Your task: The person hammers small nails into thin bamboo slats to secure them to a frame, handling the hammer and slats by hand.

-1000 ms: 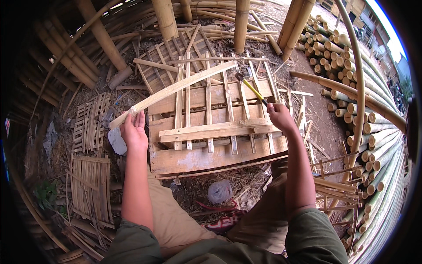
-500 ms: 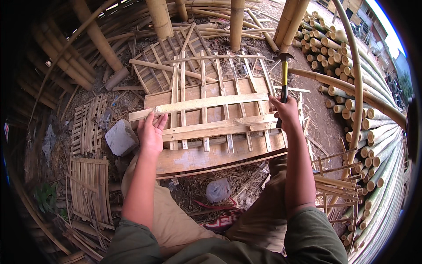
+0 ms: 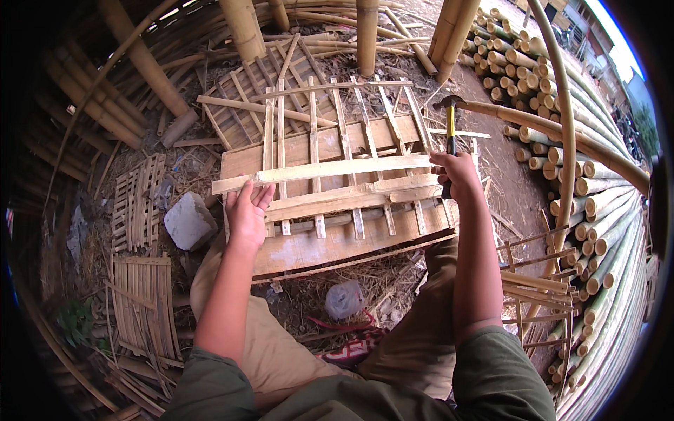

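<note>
A long pale bamboo slat (image 3: 337,169) lies crosswise over a bamboo lattice (image 3: 314,151) of thin spaced strips. My left hand (image 3: 247,214) has its fingers closed at the slat's left end, from the near edge. In my right hand (image 3: 458,173) is a hammer (image 3: 451,130) with a yellow and black handle, its dark head pointing up and away. The right fingertips meet the slat's right end. Nearer to me, another crosswise slat (image 3: 330,201) rests on the lattice strips. Beneath it all is a wooden board (image 3: 302,258).
Behind the board lies another lattice panel (image 3: 246,95), near upright bamboo posts (image 3: 366,38). A pale block (image 3: 189,221) sits left of the board. Stacked bamboo poles (image 3: 597,238) fill the right side. A clear plastic bag (image 3: 345,299) lies between my legs.
The long slat has shifted slightly right and nearer over the lattice, with my left hand moving along. My right hand, still around the hammer, has come to the slat's right end. The view has shifted slightly.
</note>
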`<state>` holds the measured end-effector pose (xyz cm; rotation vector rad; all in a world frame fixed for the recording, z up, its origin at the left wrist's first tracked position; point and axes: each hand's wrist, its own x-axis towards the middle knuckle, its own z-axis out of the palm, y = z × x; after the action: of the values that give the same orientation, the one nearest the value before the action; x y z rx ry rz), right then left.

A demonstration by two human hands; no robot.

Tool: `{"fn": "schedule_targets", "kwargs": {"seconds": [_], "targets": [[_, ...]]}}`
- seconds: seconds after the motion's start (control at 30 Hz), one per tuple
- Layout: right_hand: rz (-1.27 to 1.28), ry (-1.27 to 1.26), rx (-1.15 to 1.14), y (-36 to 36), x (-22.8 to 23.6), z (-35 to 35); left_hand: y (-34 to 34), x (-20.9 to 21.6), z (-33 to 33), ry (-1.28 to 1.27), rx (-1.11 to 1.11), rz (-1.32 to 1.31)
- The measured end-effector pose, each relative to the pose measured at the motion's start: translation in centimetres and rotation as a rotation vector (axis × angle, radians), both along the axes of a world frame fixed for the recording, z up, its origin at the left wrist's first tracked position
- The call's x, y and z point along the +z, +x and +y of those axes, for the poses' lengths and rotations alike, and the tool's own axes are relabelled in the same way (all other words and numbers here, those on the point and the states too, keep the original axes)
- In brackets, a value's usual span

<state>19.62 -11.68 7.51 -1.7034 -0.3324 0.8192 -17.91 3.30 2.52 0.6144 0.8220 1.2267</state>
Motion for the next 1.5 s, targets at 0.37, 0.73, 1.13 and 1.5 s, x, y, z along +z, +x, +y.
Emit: {"fn": "schedule_targets", "kwargs": {"seconds": [0.37,0.73,1.13,1.5], "targets": [[-0.140,-0.072,-0.095,1.7,-0.6,-0.7,0.6,0.0,-0.2,-0.015,0.000,-0.030],[-0.184,-0.120,-0.058,1.5,-0.9,-0.5,0.7,-0.5,-0.1,-0.035,-0.042,-0.023],[-0.149,-0.031,-0.150,2.6,-1.2,-0.8,-0.2,-0.1,0.4,0.022,-0.029,0.072],[-0.342,-0.153,-0.158,5.4,-2.9,-1.3,-3.5,-0.4,3.3,0.294,-0.130,0.942]]}}
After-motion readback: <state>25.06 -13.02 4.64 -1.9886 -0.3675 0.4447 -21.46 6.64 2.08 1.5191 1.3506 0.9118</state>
